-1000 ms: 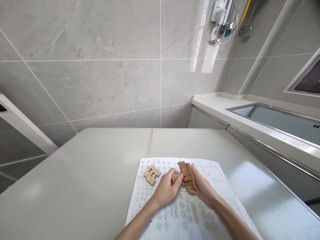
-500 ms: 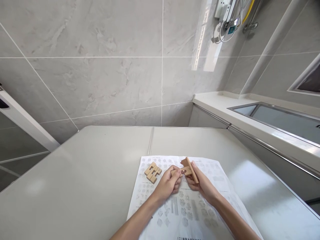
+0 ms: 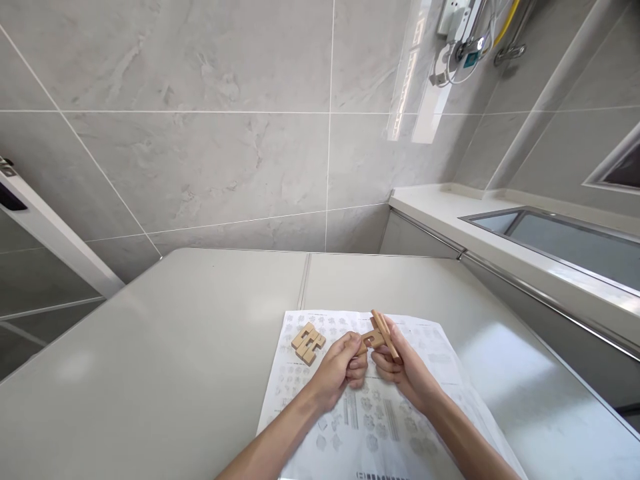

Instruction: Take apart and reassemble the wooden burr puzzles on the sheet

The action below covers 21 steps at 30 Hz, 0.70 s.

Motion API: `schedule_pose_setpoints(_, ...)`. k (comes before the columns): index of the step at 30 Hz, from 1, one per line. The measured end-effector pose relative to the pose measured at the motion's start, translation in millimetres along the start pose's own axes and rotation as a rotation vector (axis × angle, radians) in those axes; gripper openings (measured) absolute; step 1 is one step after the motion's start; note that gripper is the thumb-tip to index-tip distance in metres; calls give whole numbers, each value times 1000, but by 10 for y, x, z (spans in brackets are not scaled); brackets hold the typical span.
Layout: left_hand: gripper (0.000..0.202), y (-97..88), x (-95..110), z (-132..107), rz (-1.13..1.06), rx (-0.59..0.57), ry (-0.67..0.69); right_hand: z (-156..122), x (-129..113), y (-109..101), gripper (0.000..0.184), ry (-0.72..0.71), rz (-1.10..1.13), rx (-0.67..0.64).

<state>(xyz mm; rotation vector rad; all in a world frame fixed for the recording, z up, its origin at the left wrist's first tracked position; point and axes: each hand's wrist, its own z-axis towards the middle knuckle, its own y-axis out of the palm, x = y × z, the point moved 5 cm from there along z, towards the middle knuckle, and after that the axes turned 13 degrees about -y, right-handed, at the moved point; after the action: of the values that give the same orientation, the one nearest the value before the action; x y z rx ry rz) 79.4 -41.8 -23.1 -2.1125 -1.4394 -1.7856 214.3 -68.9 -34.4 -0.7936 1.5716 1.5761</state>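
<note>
a person's two bare hands met over a printed paper sheet (image 3: 430, 353) that lay by the near edge of a grey table (image 3: 175, 347). the right hand (image 3: 406, 370) was closed around a pair of wooden sticks (image 3: 384, 331), held tilted above the sheet's far edge. the left hand (image 3: 340, 365) pinched a short wooden piece (image 3: 369, 341) that touched the sticks crosswise. a cluster of wooden blocks (image 3: 309, 343) lay flat near the sheet's far left corner, just beside the left hand.
</note>
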Motion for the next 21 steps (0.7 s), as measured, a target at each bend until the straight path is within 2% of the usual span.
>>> schedule_pose_setpoints(3, 53, -4, 15, 0, -71, -27, 15, 9, -38, -101, 63, -74, 31, 51)
schedule_pose_setpoints(5, 52, -7, 15, -3, -95, -38, 14, 13, -34, -149, 63, -99, 48, 51)
schedule_pose_setpoints(9, 51, -12, 1, -5, -95, -57, 4, 7, 11, -167, 63, -88, 41, -9)
schedule_pose_setpoints(15, 52, -12, -9, -4, -79, -93, -5, -11, -3, -131, 74, -80, 17, -63)
schedule_pose_setpoints(21, 51, 32, -34, -12, -49, -139, -23, -55, 103, -55, 81, 4, -29, -182)
